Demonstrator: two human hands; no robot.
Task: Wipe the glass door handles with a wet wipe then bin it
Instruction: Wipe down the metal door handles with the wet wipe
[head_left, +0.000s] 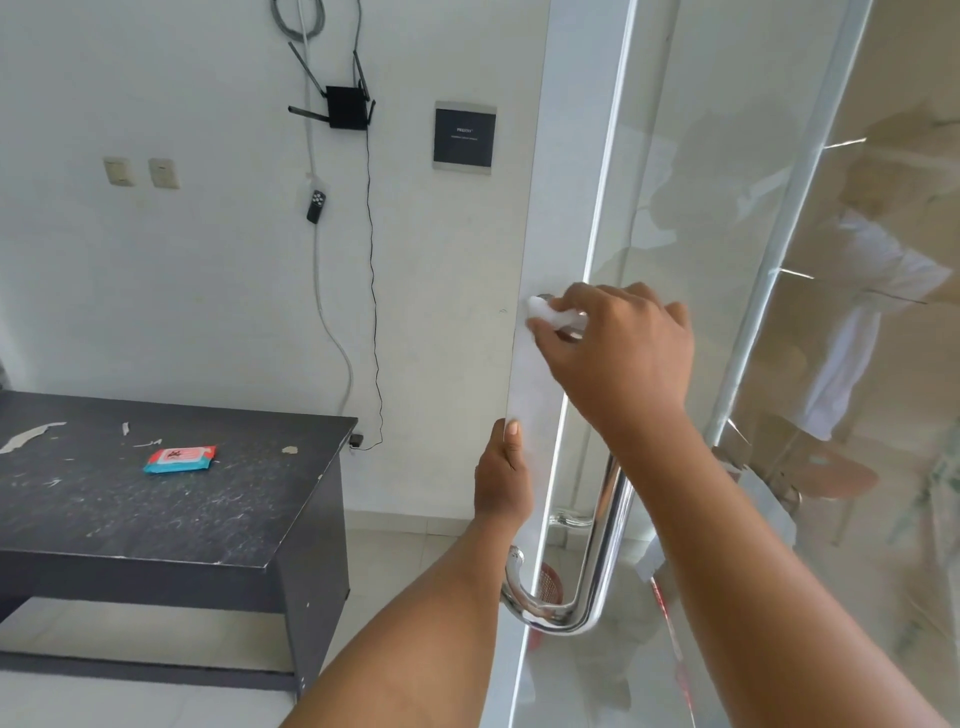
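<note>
A glass door (675, 208) stands ajar with its edge toward me. A chrome bar handle (605, 525) runs down the door, curving at the bottom. My right hand (618, 353) grips a white wet wipe (550, 314) around the handle's top end. My left hand (501, 478) holds the door's edge a little lower, thumb up along the frosted strip; its fingers are hidden behind the door. Through the glass, low down, a red bin (551, 582) shows behind the handle.
A black table (171, 499) stands at the left with a teal and red wet wipe pack (179, 459) on it. On the white wall hang a router (345, 106), a dark plaque (464, 136), cables and a small remote (315, 206). Reflections fill the glass at the right.
</note>
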